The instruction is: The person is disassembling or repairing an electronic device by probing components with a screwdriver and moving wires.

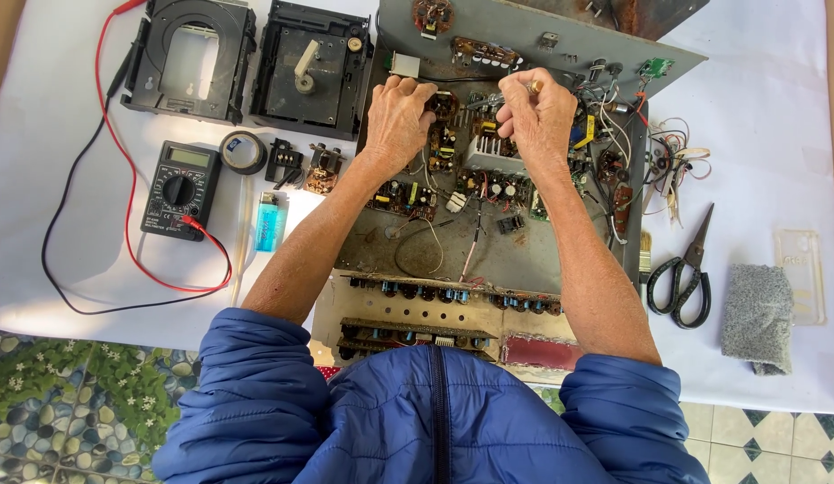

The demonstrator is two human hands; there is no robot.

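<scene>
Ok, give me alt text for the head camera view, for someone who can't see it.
Both hands, left hand and right hand, work on circuit boards inside an open metal chassis. A multimeter, lighter and scissors lie on the white cloth.

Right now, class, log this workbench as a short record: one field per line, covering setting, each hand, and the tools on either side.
Setting: white cloth on a table, opened electronics chassis in the middle
Left hand: closed fingers on a small part over the circuit boards
Right hand: pinching a small metal piece above the silver heat sink
Left of chassis: black multimeter with red and black leads, tape roll, blue lighter, two black drive housings
Right of chassis: black scissors, grey cloth
Clothing: blue padded jacket
</scene>
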